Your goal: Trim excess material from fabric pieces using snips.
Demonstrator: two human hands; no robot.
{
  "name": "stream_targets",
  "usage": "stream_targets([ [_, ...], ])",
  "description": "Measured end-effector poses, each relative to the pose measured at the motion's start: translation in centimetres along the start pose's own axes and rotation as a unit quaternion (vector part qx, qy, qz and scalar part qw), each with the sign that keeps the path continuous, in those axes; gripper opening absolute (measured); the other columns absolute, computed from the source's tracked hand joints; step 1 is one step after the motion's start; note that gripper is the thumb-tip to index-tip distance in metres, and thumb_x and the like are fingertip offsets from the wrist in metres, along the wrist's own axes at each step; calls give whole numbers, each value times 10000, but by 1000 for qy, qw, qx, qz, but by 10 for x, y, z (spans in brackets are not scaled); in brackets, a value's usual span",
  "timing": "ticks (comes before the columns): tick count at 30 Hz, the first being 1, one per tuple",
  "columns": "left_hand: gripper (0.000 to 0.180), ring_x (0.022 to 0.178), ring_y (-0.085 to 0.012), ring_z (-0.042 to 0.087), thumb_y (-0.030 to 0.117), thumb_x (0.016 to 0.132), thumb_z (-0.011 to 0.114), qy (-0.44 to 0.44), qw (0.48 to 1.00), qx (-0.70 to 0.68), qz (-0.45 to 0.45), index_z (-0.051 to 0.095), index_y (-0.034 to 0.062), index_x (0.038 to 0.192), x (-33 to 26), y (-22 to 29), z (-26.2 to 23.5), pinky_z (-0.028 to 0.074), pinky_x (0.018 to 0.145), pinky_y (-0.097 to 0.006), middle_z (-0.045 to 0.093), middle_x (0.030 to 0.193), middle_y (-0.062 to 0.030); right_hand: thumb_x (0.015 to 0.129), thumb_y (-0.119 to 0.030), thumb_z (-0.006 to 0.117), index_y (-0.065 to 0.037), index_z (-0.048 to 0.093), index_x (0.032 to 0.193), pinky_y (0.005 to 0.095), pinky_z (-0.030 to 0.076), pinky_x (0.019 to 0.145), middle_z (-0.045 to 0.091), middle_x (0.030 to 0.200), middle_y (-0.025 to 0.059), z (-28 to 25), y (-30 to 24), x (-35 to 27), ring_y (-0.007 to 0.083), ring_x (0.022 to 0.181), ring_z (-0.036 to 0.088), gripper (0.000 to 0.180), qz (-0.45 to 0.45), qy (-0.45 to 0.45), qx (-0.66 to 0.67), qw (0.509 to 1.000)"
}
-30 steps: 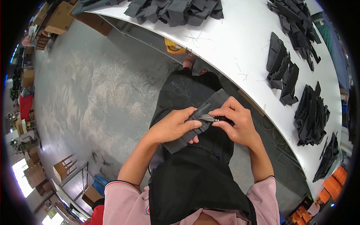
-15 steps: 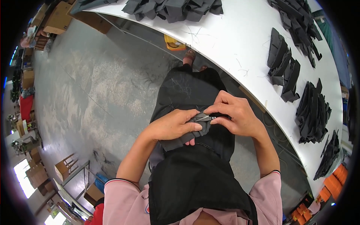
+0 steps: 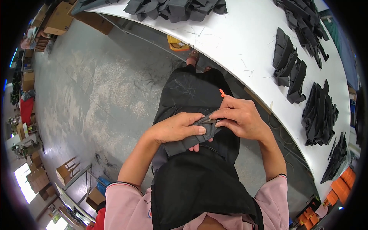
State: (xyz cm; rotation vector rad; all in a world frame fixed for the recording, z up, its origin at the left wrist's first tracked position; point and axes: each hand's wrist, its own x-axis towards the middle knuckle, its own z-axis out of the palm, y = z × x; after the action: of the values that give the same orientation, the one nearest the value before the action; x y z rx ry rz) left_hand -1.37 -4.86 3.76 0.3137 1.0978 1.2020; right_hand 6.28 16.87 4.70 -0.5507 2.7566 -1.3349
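Over my lap, my left hand (image 3: 172,127) is closed on a folded dark grey fabric strip (image 3: 177,148), its thumb pressing on top and other fingertips showing below. My right hand (image 3: 244,118) pinches at the strip's right end. Between its thumb and fingers are small thread snips (image 3: 208,121), whose pointed metal blades lie against the cloth; most of the tool is hidden by the fingers. A bright orange tip (image 3: 222,92) sticks up above the right knuckles; whether it belongs to the snips I cannot tell. My black apron (image 3: 191,180) lies beneath, with loose threads on it.
A white table (image 3: 245,50) curves along the front and right. On it lie a dark fabric pile (image 3: 176,9), stacked strips (image 3: 289,65), further bundles (image 3: 320,115) and loose threads. A yellow object (image 3: 177,43) sits under the table. Cardboard boxes (image 3: 59,17) stand at far left.
The orange tip has come into view above my right hand. The blades have turned and show less. The fabric's lower left end has shifted slightly; both hands stay nearly in place.
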Motion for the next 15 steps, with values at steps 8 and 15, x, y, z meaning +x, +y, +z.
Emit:
stream_targets([
  [8,281,678,-134,639,90,934,496,92,996,-12,19,466,-26,1189,6,-1,0,537,621,-239,651,990,-121,676,-87,734,-81,684,898,311,426,531,515,742,53,17,-15,-8,219,608,540,228,79,140,20,987],
  [15,424,909,-182,636,171,934,552,221,954,-144,139,416,20,1307,14,-12,1,529,794,-308,619,1119,-157,676,-27,746,-65,691,939,281,416,486,519,735,63,37,-31,-27,182,562,524,271,135,269,3,954],
])
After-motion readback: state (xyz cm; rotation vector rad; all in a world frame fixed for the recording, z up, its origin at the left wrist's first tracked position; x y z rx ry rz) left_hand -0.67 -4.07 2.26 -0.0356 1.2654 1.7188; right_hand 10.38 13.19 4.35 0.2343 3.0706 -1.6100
